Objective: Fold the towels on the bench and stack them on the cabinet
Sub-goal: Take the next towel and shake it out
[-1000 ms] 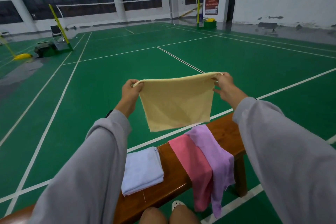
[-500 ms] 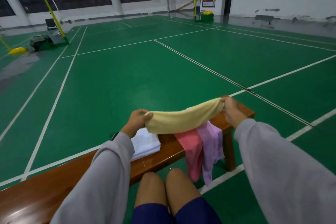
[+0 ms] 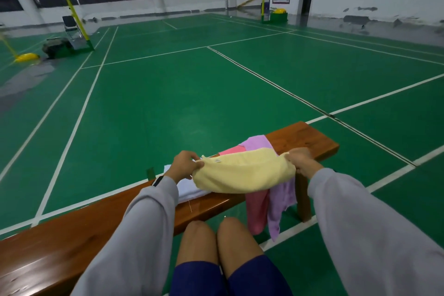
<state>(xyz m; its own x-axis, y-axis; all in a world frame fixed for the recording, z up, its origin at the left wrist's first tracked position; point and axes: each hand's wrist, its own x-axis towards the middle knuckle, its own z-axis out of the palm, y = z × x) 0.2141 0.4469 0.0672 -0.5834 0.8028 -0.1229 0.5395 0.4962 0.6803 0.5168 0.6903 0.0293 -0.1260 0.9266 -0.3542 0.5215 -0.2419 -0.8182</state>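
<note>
A pale yellow towel [image 3: 242, 172] hangs doubled over, low above the wooden bench [image 3: 305, 139]. My left hand [image 3: 183, 164] pinches its left end and my right hand [image 3: 300, 161] grips its right end. Under it, a pink towel [image 3: 255, 211] and a lilac towel [image 3: 280, 202] drape over the bench's near edge. A folded white towel [image 3: 187, 187] lies on the bench by my left wrist, partly hidden by my sleeve. No cabinet is in view.
The bench runs from the lower left to its end at the right, with my bare knees [image 3: 216, 238] close in front of it. Beyond lies green court floor with white lines. Net posts and a chair [image 3: 70, 29] stand far off.
I have brought the yellow towel down from chest height to just above the bench, and it has gone from hanging flat to doubled over. Both hands kept their hold.
</note>
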